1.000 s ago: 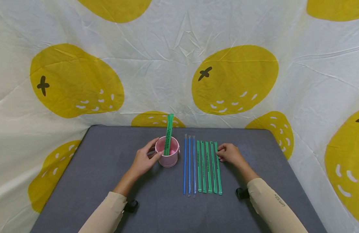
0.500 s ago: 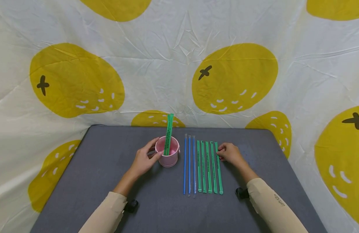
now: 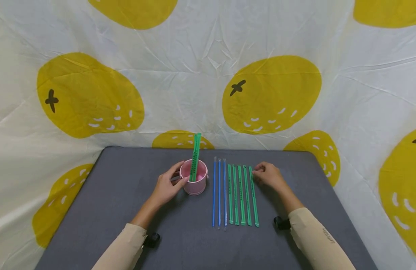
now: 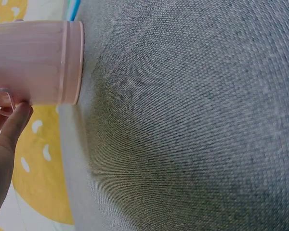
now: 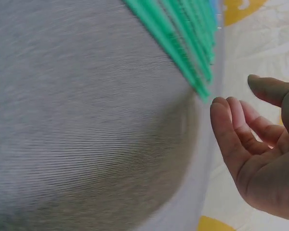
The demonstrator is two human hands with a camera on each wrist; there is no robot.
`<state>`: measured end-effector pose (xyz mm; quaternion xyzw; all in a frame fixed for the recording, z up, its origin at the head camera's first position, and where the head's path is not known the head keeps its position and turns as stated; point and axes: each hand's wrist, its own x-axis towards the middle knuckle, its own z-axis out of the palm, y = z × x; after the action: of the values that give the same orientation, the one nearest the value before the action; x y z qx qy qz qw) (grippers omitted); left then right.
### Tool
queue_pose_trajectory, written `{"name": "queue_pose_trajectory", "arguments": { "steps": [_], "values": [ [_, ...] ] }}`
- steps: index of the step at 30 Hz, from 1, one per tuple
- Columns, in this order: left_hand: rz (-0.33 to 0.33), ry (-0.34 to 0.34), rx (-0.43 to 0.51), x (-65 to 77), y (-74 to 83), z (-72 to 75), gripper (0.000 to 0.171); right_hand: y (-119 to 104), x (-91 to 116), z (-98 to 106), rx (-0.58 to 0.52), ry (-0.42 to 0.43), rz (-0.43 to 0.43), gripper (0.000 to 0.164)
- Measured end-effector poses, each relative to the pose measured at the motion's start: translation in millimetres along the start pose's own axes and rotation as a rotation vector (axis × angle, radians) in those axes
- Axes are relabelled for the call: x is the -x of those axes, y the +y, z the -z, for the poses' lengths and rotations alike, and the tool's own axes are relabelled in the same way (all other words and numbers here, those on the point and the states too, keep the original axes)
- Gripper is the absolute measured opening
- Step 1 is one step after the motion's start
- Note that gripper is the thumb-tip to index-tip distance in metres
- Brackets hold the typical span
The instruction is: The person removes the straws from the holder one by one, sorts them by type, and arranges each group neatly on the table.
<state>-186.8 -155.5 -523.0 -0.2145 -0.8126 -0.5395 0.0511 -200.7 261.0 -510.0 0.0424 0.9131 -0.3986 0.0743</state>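
My left hand holds the side of a small pink bucket, thumb in front near the rim. In the left wrist view my fingertips touch the bucket beside its handle loop. Green-wrapped straws stand in the bucket, leaning slightly right; their exact number is hard to tell. To its right lie three blue straws in clear wrap, then a row of several green-wrapped straws. My right hand is at the top end of the rightmost green straw, thumb and fingers apart in the right wrist view, holding nothing.
Everything stands on a dark grey cloth-covered table. A white curtain with yellow fruit prints hangs behind and beside it. Dark wrist cameras are strapped at both sleeves.
My right hand has let go of the rightmost green straw and shifted slightly up and away from it. The left hand and the bucket stay in place.
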Motion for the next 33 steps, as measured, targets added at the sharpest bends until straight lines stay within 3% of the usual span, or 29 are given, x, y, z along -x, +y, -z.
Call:
{"name": "queue_pose_trajectory", "arguments": {
  "steps": [3,14,23,33],
  "values": [
    [-0.001,0.003,0.013,0.9,-0.6,-0.2,0.065,-8,-1,4,-0.012,-0.001,0.047,0.035],
    [0.015,-0.003,0.044,-0.3,4.2,-3.6,0.066,-49,-7,-3,-0.271,-0.079,0.167,0.041],
    [0.001,-0.006,0.085,2.5,37.3,0.2,0.06,-80,-13,-24,-0.375,-0.115,0.239,0.04],
    [0.014,0.002,0.091,2.4,41.7,2.2,0.061,-128,-27,-55,-0.438,-0.062,0.32,0.047]
  ]
}}
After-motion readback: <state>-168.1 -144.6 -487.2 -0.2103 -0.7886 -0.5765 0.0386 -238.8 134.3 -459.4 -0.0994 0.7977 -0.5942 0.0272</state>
